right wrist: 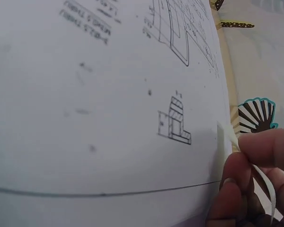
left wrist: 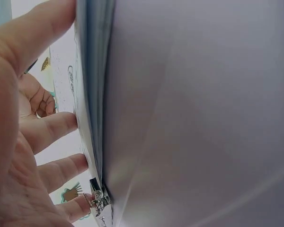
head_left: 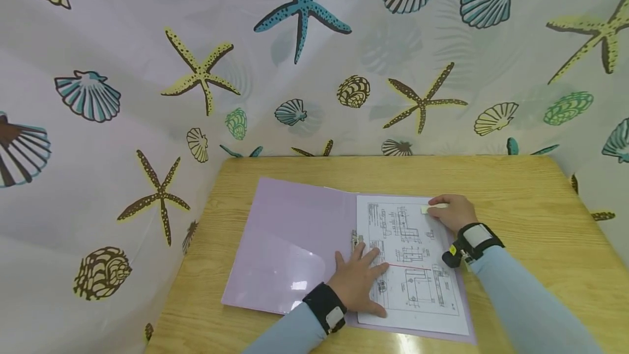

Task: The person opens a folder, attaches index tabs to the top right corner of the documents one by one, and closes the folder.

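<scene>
A lilac folder (head_left: 290,228) lies opened flat, with a technical drawing sheet (head_left: 339,316) on its right side. My left hand (head_left: 355,285) rests on the drawing's left part with fingers spread. Its fingertips press the sheet near the metal clip (left wrist: 99,201) at the folder's spine. At the sheet's top right corner, my right hand (head_left: 454,212) pinches a small pale yellow paper slip (right wrist: 270,193) between thumb and fingers. The slip bends, and its far end meets the page beside a small part drawing (right wrist: 177,124).
The folder lies on a wooden table (head_left: 530,223). Behind and to the left hangs a white cloth (head_left: 339,130) printed with shells and starfish. A red line (head_left: 408,266) crosses the drawing. Both wrists carry strapped-on black bands.
</scene>
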Motion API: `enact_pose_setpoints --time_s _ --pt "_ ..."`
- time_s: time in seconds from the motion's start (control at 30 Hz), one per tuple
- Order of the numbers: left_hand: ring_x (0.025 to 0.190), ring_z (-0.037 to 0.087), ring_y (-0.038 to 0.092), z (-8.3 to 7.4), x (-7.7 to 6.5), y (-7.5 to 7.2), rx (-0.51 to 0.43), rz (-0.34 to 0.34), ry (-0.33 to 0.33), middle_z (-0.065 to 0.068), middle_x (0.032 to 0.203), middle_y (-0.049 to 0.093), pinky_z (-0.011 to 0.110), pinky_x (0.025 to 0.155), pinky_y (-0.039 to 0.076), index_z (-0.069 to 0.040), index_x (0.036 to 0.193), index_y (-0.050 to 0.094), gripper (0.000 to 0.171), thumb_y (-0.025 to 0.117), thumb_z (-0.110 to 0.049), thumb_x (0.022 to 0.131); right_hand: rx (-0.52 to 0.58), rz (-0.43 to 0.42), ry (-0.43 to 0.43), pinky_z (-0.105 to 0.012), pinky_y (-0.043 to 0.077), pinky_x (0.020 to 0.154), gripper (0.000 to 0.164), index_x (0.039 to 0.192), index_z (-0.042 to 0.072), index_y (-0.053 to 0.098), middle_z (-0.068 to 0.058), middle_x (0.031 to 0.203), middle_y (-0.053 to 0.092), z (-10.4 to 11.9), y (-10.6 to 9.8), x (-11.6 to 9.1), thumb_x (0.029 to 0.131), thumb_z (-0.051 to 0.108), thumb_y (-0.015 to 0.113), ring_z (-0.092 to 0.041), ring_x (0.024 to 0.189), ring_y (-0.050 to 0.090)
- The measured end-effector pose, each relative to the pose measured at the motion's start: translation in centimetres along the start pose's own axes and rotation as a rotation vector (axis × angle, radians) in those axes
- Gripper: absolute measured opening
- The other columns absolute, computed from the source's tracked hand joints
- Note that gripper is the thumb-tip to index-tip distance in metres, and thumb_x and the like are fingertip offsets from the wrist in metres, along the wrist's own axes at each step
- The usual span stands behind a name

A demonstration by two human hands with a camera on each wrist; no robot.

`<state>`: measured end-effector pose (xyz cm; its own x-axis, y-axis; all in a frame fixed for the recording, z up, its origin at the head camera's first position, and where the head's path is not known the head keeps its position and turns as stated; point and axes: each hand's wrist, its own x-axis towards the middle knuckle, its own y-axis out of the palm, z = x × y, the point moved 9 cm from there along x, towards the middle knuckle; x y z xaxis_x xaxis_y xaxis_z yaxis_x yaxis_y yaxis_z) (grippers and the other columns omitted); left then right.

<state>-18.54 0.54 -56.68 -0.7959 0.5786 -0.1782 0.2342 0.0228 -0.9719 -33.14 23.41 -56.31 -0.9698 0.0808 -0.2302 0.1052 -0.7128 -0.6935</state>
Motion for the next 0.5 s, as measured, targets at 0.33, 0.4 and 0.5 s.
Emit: enact_pose_setpoints --time_s 0.33,0.4,0.5 --pt "0.135 0.035 0.012 0.06 0.08 0.13 -0.003 0.001 -0.008 -0.002 0.148 0.023 0.075 0.082 0.023 -0.037 0.137 0.039 0.102 0.058 -0.083 0.048 0.034 -0.002 0.068 -0.03 0.037 0.064 0.031 0.111 0.007 0.062 -0.02 0.119 0.052 -0.82 0.43 0.57 0.084 0.023 0.062 -0.03 0.093 0.048" --pt "0.135 0.035 0.012 0.1 0.13 0.19 -0.007 -0.002 -0.008 -0.002 0.148 0.023 0.076 0.081 0.022 -0.038 0.137 0.039 0.102 0.058 -0.083 0.047 0.031 -0.004 0.067 -0.03 0.037 0.064 0.031 0.11 0.007 0.062 -0.021 0.119 0.052 -0.86 0.44 0.64 0.084 0.023 0.061 -0.031 0.094 0.048" --pt "0.135 0.036 0.012 0.11 0.17 0.27 -0.012 -0.005 -0.004 -0.001 0.149 0.022 0.076 0.081 0.022 -0.037 0.137 0.039 0.102 0.058 -0.083 0.047 0.019 -0.012 0.053 -0.03 0.037 0.063 0.029 0.109 0.006 0.063 -0.022 0.119 0.053 -0.7 0.34 0.65 0.084 0.022 0.061 -0.032 0.094 0.048"
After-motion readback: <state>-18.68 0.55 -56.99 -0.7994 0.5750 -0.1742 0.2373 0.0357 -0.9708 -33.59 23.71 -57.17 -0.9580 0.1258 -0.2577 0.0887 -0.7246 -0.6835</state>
